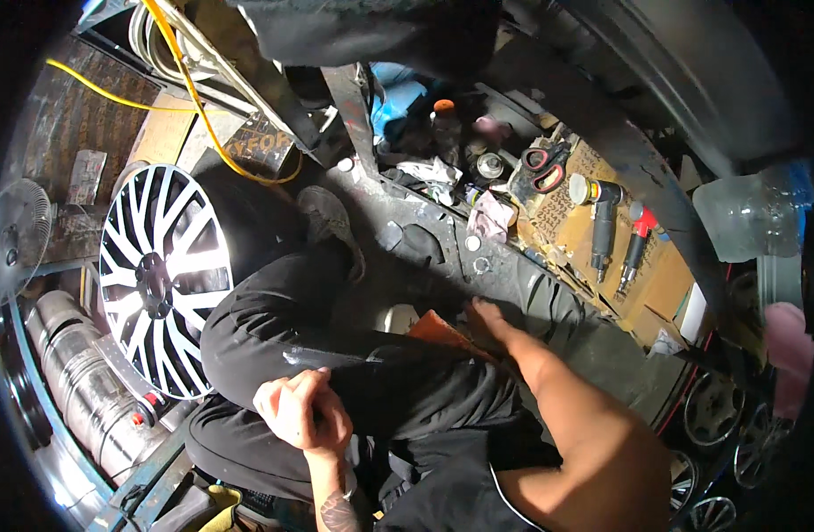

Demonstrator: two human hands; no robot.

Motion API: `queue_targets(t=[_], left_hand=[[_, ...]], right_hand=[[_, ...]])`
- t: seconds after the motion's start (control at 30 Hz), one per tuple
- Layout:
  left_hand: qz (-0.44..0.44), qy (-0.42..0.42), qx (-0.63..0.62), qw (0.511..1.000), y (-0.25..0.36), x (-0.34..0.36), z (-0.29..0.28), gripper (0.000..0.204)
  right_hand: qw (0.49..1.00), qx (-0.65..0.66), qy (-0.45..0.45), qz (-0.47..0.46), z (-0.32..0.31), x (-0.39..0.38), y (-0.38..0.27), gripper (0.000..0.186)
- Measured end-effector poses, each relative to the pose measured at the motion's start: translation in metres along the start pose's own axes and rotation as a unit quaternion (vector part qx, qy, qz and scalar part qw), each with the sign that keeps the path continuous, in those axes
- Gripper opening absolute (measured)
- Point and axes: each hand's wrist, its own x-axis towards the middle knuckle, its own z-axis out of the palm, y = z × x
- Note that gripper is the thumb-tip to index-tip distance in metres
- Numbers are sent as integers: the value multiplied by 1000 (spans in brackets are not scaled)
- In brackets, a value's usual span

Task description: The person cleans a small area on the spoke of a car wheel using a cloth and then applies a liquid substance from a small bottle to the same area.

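My left hand [302, 412] is curled closed above my thigh, in front of the dark trousers. Whatever its fingers may hold is hidden. My right hand [486, 324] reaches down past my leg toward the floor. Close beside it is an orange-red flat piece [447, 332], partly covered by my leg. Shadow obscures the right fingers, and I cannot see whether they touch that piece. A black and silver multi-spoke wheel rim [163, 282] stands upright to the left of my knee.
At the right, a cardboard sheet [575, 244] bears red-handled scissors [545, 167], an air sander [604, 226] and a red-and-black air tool [638, 244]. A yellow hose [191, 97] hangs at upper left. Several wheel rims lie at lower right; a metal cylinder [86, 377] lies left.
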Motion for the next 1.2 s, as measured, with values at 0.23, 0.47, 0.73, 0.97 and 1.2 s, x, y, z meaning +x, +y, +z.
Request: queue_targets(t=[0.23, 0.47, 0.73, 0.97, 1.2], left_hand=[[5, -11, -14, 1000, 8, 5, 1, 21], [24, 1, -5, 1000, 4, 6, 3, 29], [19, -21, -12, 1000, 3, 5, 1, 25], [31, -15, -5, 999, 3, 8, 0, 24], [-5, 13, 4, 1000, -12, 1, 1, 31]], right_hand=[[963, 236, 62, 117, -49, -29, 0, 43], [931, 325, 132, 97, -16, -13, 24, 40], [913, 164, 371, -51, -78, -48, 23, 21], [774, 309, 532, -146, -308, 42, -107, 22], [770, 239, 590, -56, -306, 100, -98, 10]])
